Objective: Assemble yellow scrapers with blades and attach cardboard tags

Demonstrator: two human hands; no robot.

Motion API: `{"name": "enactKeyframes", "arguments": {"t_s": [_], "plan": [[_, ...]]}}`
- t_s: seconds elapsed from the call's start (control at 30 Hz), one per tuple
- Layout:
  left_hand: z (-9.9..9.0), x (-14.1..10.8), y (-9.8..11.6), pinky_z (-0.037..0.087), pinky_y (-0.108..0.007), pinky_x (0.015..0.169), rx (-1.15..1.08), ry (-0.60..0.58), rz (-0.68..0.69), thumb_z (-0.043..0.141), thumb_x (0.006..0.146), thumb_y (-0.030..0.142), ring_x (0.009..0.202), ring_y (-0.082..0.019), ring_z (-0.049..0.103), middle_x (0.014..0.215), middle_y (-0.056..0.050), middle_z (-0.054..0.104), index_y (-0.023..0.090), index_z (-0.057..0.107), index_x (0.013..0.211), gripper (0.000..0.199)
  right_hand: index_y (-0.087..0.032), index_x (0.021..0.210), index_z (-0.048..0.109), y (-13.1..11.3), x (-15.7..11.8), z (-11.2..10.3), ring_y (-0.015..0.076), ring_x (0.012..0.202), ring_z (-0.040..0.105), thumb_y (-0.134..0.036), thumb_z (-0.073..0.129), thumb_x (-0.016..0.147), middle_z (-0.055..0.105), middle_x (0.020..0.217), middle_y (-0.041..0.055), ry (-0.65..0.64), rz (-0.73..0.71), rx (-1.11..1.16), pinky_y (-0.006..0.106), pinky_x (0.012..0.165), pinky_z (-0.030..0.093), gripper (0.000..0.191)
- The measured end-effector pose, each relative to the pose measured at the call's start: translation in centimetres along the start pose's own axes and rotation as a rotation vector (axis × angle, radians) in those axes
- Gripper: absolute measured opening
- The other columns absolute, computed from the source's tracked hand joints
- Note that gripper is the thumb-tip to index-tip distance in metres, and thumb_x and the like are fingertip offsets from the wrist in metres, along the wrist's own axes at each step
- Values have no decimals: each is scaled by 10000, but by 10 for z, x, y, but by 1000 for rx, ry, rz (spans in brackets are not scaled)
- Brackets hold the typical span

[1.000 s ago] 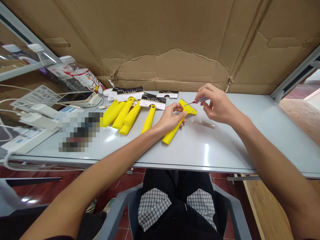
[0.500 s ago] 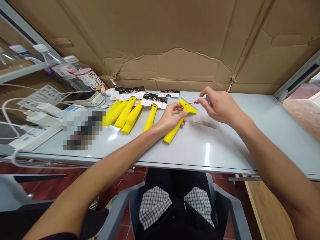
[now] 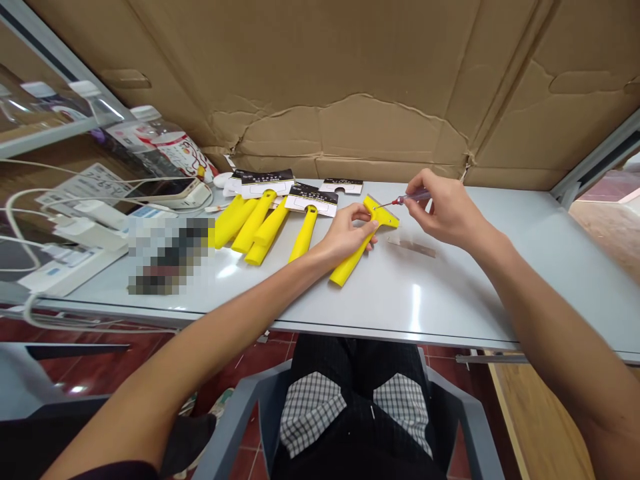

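Near the middle of the table, my left hand grips a yellow scraper just below its wide head, the handle slanting toward the front edge. My right hand pinches a screwdriver with a translucent handle. Its thin shaft points left, the tip at a screw on the scraper's head. A flat strip lies on the table below my right hand. To the left of my left hand is another yellow handle with a black and white card.
Several yellow handles with cards lie farther left. Beyond them are a phone, white cables, a power strip and plastic bottles. A cardboard sheet stands behind the table. A blurred-out patch covers something at the left.
The whole view has shifted slightly. The right fingers sit a little differently, and more of the screwdriver's handle shows. The left hand's grip looks unchanged.
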State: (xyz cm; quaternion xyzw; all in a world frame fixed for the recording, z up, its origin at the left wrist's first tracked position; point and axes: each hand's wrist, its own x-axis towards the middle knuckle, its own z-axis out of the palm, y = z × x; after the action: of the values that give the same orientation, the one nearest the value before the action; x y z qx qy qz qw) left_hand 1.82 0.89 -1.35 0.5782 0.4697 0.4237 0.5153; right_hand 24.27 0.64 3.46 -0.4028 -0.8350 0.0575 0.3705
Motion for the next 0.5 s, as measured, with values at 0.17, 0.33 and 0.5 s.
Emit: {"name": "enactKeyframes", "arguments": {"t_s": [0.17, 0.33, 0.5], "plan": [[3, -3, 7, 561, -240, 495, -14, -3, -13, 692, 975, 140, 592, -81, 690, 1299, -146, 663, 152, 597, 1051, 122, -253, 929, 598, -5, 0, 0, 244, 863, 701, -176, 579, 919, 684, 1067, 81, 18, -118, 30, 399, 683, 538, 80], [2, -2, 6, 562, -243, 500, -5, 9, -27, 705, 969, 143, 587, -80, 687, 1291, -145, 667, 155, 591, 1063, 149, -258, 1012, 581, -4, 0, 0, 229, 794, 690, -215, 619, 959, 691, 1042, 94, 23, -97, 1, 403, 645, 549, 78], [0, 0, 0, 576, -267, 500, -12, -6, 2, 700, 970, 164, 599, -97, 700, 1300, -140, 659, 170, 592, 1057, 139, -262, 931, 588, -1, 1, 0, 248, 735, 707, -308, 632, 986, 755, 897, 69, 57, -2, -56, 402, 644, 515, 84]]}}
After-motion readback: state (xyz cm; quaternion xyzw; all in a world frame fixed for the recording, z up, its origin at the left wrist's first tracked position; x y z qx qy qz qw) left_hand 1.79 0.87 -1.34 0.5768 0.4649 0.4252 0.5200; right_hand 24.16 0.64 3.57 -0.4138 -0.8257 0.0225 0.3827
